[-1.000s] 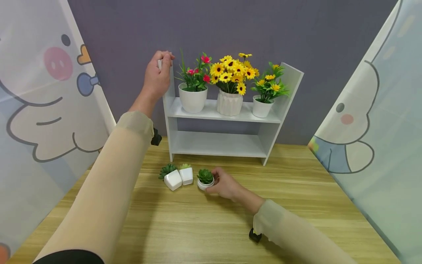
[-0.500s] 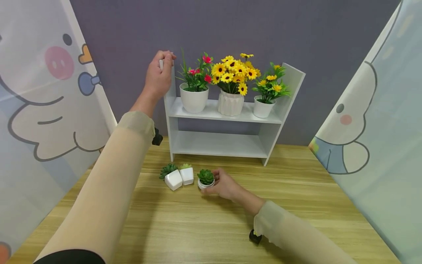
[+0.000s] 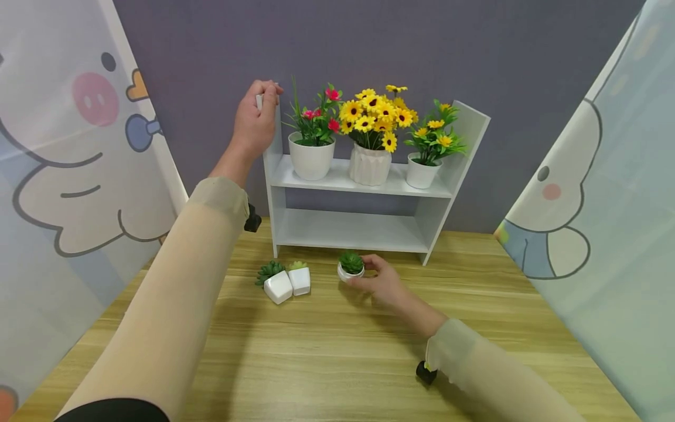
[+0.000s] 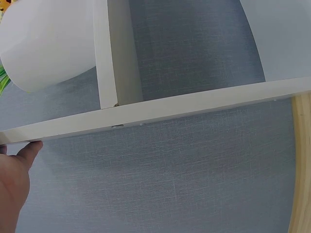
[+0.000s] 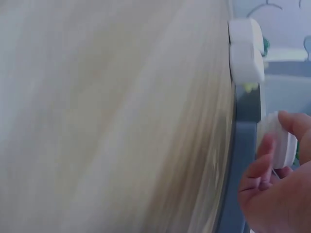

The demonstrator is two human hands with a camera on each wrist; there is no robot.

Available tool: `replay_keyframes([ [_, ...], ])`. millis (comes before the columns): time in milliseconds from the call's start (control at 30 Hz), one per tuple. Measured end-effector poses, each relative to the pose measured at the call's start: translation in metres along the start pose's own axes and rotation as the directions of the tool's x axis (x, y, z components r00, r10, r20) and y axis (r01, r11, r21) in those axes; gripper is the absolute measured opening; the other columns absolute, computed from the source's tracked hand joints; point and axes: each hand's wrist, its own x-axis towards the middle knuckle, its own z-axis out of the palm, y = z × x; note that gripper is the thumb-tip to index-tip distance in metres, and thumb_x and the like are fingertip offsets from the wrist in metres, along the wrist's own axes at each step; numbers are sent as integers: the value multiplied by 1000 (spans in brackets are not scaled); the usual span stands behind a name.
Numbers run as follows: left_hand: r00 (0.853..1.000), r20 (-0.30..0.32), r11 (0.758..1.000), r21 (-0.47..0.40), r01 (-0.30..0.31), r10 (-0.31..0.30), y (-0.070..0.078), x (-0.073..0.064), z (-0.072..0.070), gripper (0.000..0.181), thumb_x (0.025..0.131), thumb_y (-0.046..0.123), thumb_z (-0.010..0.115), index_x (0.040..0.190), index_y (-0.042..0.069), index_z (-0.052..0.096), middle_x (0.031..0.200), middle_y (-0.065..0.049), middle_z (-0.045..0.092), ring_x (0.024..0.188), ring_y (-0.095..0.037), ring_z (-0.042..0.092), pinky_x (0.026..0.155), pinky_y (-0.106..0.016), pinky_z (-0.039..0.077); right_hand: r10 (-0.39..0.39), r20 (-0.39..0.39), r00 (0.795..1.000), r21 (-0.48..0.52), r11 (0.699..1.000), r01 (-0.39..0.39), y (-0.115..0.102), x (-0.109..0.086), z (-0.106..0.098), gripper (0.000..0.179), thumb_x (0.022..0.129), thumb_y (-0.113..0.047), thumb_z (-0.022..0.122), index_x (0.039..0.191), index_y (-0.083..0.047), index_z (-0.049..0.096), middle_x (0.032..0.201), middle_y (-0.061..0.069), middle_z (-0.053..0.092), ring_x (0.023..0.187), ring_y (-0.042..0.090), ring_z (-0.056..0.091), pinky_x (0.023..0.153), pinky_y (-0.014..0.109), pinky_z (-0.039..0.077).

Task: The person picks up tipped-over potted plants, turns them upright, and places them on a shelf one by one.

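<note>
My left hand (image 3: 255, 117) grips the top of the left side panel of a white two-tier shelf (image 3: 350, 230). In the left wrist view its thumb (image 4: 31, 151) presses the panel's edge (image 4: 194, 103). My right hand (image 3: 387, 285) holds a small green succulent (image 3: 351, 261) by its round white pot (image 5: 280, 141), thumb on the near side and fingers behind. The pot is raised over the table just before the shelf's lower tier. To its left, two small succulents in white pots (image 3: 278, 287) lie tipped over on the wood.
On the upper tier stand a red-flowered plant (image 3: 311, 161), a vase of yellow daisies (image 3: 371, 166) and a smaller yellow-flowered plant (image 3: 420, 174). A wooden table (image 3: 316, 363) spreads in front. Behind is a grey wall (image 3: 379, 41), with cartoon-printed curtains (image 3: 569, 176) at both sides.
My right hand has lifted the succulent from the table and carried it right and toward the shelf. The left hand keeps its grip on the side panel.
</note>
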Motion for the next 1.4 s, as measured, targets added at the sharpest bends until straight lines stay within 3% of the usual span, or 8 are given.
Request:
replay_keyframes([
  [167, 1000, 0, 1000, 1, -2, 2, -1, 0, 0, 29, 119, 40, 41, 103, 20, 55, 159, -6, 60, 158, -2, 42, 125, -19, 33, -11, -80, 997, 59, 998, 16, 4, 6, -24, 60, 98, -13, 84, 152, -2, 59, 142, 25, 66, 89, 17, 72, 74, 29, 61],
  [300, 1000, 2, 1000, 7, 5, -5, -1, -1, 0, 29, 119, 41, 41, 103, 22, 55, 160, -6, 59, 158, -2, 41, 126, -20, 33, 17, -150, 989, 73, 997, -6, 10, 11, -42, 65, 100, -19, 82, 158, -7, 56, 143, 21, 65, 72, 11, 68, 66, 26, 58],
  [567, 1000, 14, 1000, 13, 9, -9, -1, -1, 1, 33, 119, 43, 39, 107, 17, 55, 161, -4, 58, 159, -1, 39, 127, -22, 33, 56, -277, 959, 107, 994, -27, 22, 20, -67, 72, 103, -22, 80, 165, -5, 46, 154, 20, 53, 65, 5, 62, 62, 19, 56],
  [833, 1000, 7, 1000, 8, 3, -4, 1, -1, 2, 32, 119, 42, 39, 105, 18, 55, 161, -5, 58, 159, -1, 40, 127, -21, 33, 73, -324, 943, 71, 996, -52, 31, 27, -83, 85, 103, -28, 79, 171, -6, 33, 167, 23, 44, 62, 4, 64, 58, 20, 53],
  [1100, 1000, -2, 1000, 0, -4, 4, 1, -1, 0, 26, 119, 40, 40, 100, 26, 52, 158, -7, 59, 158, -2, 42, 126, -21, 34, 56, -400, 915, 56, 998, -36, 30, 33, -82, 76, 105, -23, 76, 166, 0, 38, 160, 27, 50, 58, 5, 63, 62, 24, 62],
  [1400, 1000, 0, 1000, 2, -3, 3, 1, -1, 0, 29, 119, 40, 41, 104, 20, 55, 158, -5, 59, 155, -4, 45, 125, -21, 35, 57, -459, 886, 53, 998, -36, 28, 40, -79, 72, 105, -22, 76, 162, 4, 41, 156, 31, 55, 49, 4, 61, 52, 20, 57],
])
